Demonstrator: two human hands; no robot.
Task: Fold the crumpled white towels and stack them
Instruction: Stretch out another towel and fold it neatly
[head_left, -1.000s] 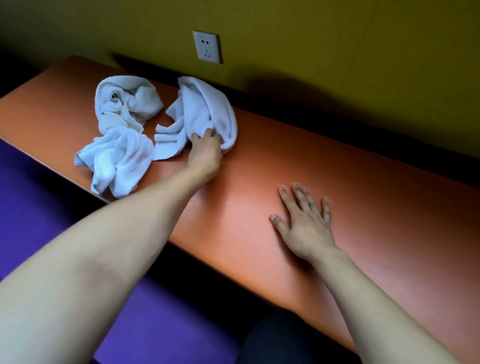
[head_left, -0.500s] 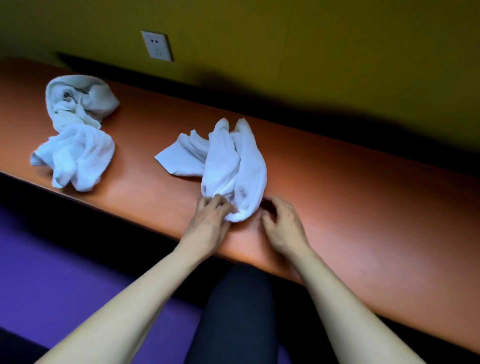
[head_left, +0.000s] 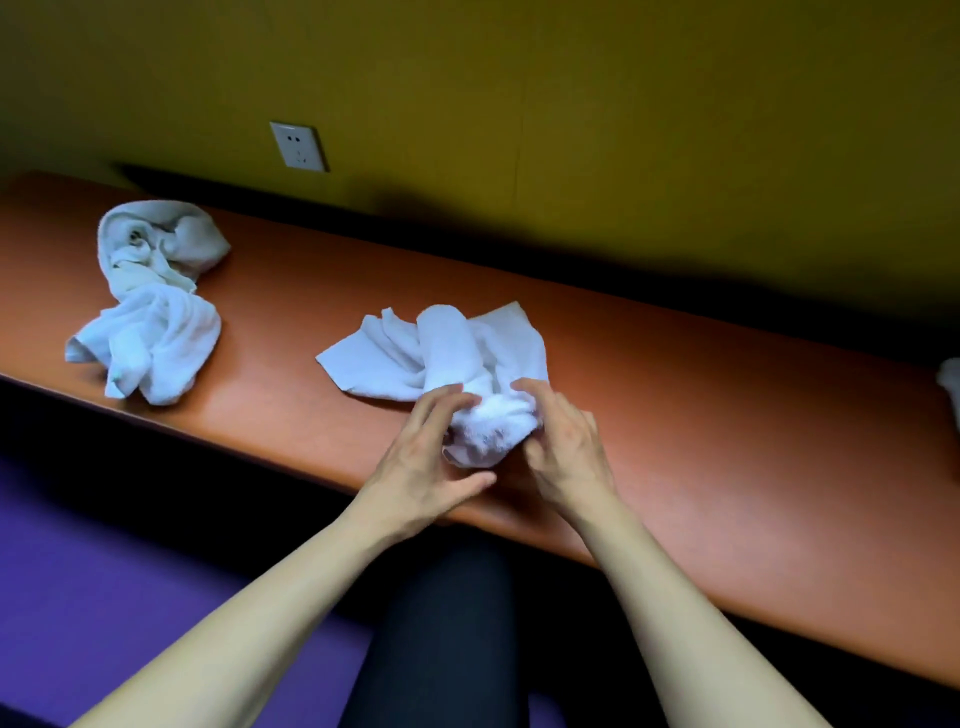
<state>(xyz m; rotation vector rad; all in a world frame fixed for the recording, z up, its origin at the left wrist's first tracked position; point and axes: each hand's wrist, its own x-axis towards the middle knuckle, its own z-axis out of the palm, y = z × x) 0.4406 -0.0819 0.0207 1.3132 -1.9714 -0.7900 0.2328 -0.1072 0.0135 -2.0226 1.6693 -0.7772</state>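
A crumpled white towel (head_left: 441, 353) lies in the middle of the orange table (head_left: 727, 415), near its front edge. My left hand (head_left: 426, 462) and my right hand (head_left: 563, 447) hold its bunched near end from either side, fingers curled into the cloth. Two more crumpled white towels sit at the far left: one (head_left: 156, 244) toward the wall, the other (head_left: 150, 348) right in front of it and touching it.
A white wall socket (head_left: 298, 146) is set in the yellow-green wall behind the table. A bit of white cloth (head_left: 950, 382) shows at the right frame edge. Purple floor (head_left: 104, 571) and my dark-trousered knee (head_left: 441, 639) lie below the table's front edge.
The towel was dragged from beside the other two to the table's middle. My right hand left the tabletop and took hold of the towel's near end beside my left hand.
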